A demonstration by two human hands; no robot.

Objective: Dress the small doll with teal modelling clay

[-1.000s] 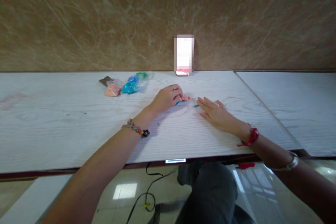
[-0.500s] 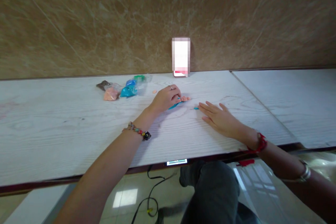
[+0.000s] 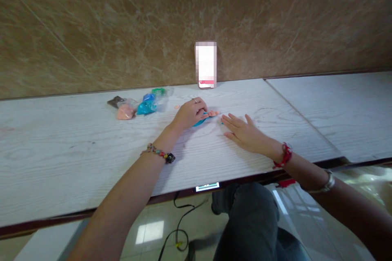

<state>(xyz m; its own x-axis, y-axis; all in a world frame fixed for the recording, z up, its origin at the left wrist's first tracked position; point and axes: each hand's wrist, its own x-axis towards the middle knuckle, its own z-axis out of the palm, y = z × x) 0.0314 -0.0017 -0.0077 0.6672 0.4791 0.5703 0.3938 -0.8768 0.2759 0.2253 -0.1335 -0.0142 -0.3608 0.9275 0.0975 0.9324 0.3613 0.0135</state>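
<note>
My left hand (image 3: 190, 114) is curled over the left end of a modelling clay shape, its fingers bent and closed on the clay. Part of that shape is hidden under the fingers; a flat blue clay part (image 3: 200, 122) and a row of small peach clay lumps (image 3: 213, 113) show beside them. To the right, my right hand (image 3: 240, 130) lies low over the table with its fingers stretched out. A bit of blue clay (image 3: 222, 123) peeks out at its fingertips, mostly covered by the hand.
Bags of clay lie at the back left: peach (image 3: 125, 111), blue (image 3: 147, 107), green (image 3: 158, 91) and dark brown (image 3: 116, 101). A small peach clay disc (image 3: 177, 107) is behind my left hand. A phone (image 3: 206, 65) leans on the marbled wall above the white table (image 3: 76, 167).
My right hand has slid forward over the small blue clay piece, which now shows less. My left hand stays at the clay shape. The whole view has shifted slightly.
</note>
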